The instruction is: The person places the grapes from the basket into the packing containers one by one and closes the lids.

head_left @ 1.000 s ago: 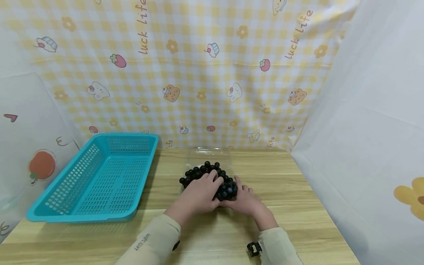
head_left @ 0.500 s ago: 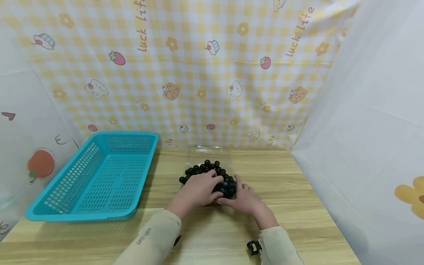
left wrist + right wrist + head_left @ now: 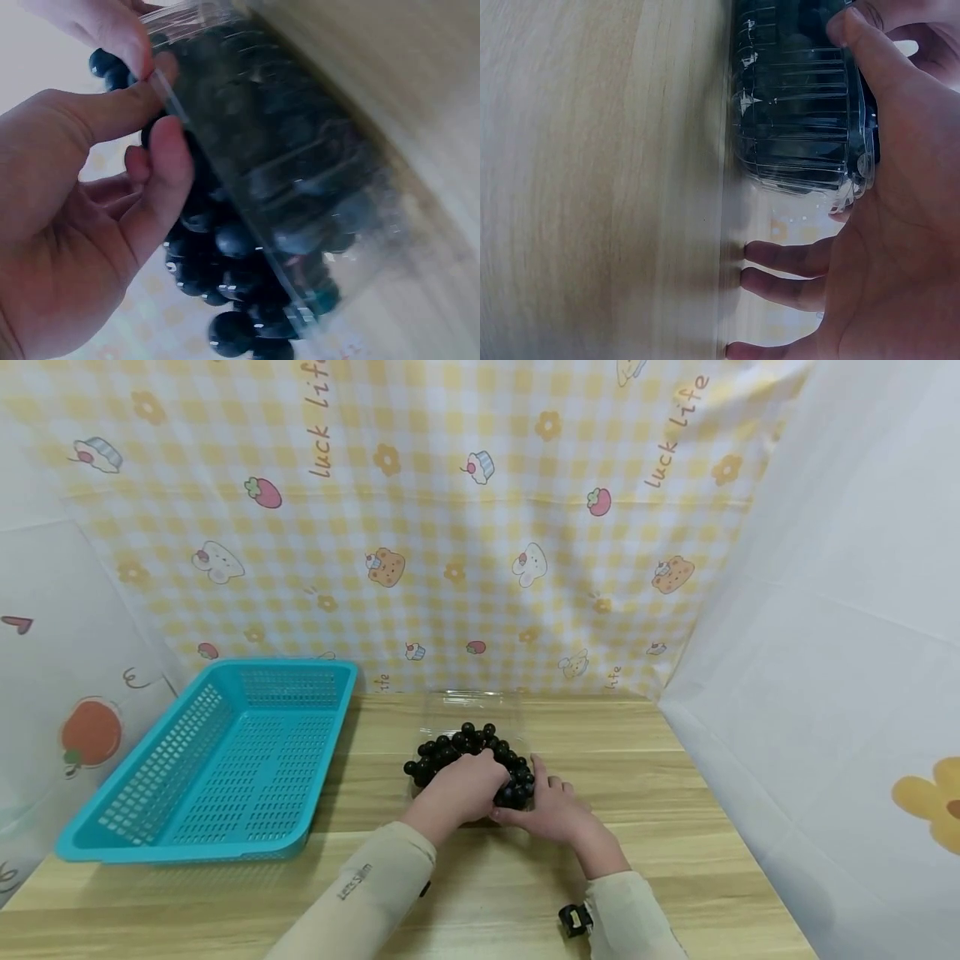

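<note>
Dark grapes (image 3: 442,750) lie heaped in a clear plastic box (image 3: 799,124), several of them above its rim. From the front, my left hand (image 3: 465,787) reaches into the heap with curled fingers gripping among the grapes; its fingertips are partly hidden. In the left wrist view, its thumb (image 3: 112,112) lies at the box's rim. My right hand (image 3: 555,814) holds the box's right front corner, thumb at the front rim and index finger along the side. Its other fingers (image 3: 787,259) reach down to the table beside the box.
To the left stands a blue perforated plastic basket (image 3: 258,777) on the wooden table (image 3: 622,760). The box's transparent lid (image 3: 471,702) stands open behind the grapes. A patterned yellow checked cloth (image 3: 457,527) hangs at the back, with a white sheet (image 3: 810,610) at the right.
My left hand has shifted right and turned, its fingers now deeper among the grapes and its forearm further right. My right hand keeps its place at the box.
</note>
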The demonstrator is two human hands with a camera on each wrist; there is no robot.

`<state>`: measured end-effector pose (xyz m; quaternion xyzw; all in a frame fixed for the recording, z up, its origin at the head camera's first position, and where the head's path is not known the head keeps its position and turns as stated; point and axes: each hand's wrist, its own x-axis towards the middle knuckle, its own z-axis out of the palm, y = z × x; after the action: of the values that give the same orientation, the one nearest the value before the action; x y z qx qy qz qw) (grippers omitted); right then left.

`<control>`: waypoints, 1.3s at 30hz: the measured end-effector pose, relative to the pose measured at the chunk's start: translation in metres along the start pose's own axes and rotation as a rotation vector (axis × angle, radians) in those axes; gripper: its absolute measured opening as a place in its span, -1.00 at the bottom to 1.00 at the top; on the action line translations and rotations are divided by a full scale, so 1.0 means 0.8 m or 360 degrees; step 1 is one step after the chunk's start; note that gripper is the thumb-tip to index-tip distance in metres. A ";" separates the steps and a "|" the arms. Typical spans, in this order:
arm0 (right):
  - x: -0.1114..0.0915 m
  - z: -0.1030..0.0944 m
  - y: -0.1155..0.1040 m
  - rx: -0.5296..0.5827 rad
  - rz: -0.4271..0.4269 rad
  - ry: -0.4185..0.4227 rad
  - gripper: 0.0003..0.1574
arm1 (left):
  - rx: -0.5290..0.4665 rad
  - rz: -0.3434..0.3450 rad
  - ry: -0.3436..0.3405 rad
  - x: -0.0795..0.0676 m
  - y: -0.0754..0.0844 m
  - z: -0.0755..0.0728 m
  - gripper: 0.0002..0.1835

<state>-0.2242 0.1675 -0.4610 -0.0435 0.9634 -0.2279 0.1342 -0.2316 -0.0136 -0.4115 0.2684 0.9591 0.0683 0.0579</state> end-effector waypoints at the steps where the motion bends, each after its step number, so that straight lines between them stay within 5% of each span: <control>1: 0.001 0.001 0.000 0.0000 0.0000 0.0000 0.81 | -0.0006 -0.0006 -0.0020 0.000 0.001 -0.001 -0.79; 8: 0.004 0.003 0.003 -0.0006 0.0012 -0.0003 0.85 | 0.0033 -0.0015 -0.0178 -0.005 0.003 -0.011 -0.88; 16: 0.003 0.000 0.004 0.0002 0.0009 0.0012 0.80 | 0.0171 0.0094 -0.0037 -0.003 0.005 0.004 -0.83; 23: -0.006 -0.006 -0.002 0.0004 -0.0004 -0.0014 0.81 | -0.0137 0.0042 -0.0125 -0.007 -0.016 0.008 -0.79; 28: -0.009 -0.008 -0.004 0.0005 0.0001 -0.0021 0.75 | -0.0179 0.0063 -0.0212 -0.011 -0.019 -0.005 -0.74; 35: -0.002 -0.002 -0.001 0.0013 -0.0003 0.0006 0.83 | -0.0018 0.0224 -0.0083 -0.011 -0.007 -0.027 -0.70; 39: -0.004 -0.005 -0.001 0.0023 -0.0017 0.0002 0.83 | 0.0180 0.0330 -0.0009 -0.004 -0.001 -0.031 -0.50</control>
<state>-0.2221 0.1687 -0.4565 -0.0476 0.9616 -0.2355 0.1328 -0.2330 -0.0179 -0.3872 0.3692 0.9284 0.0191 0.0378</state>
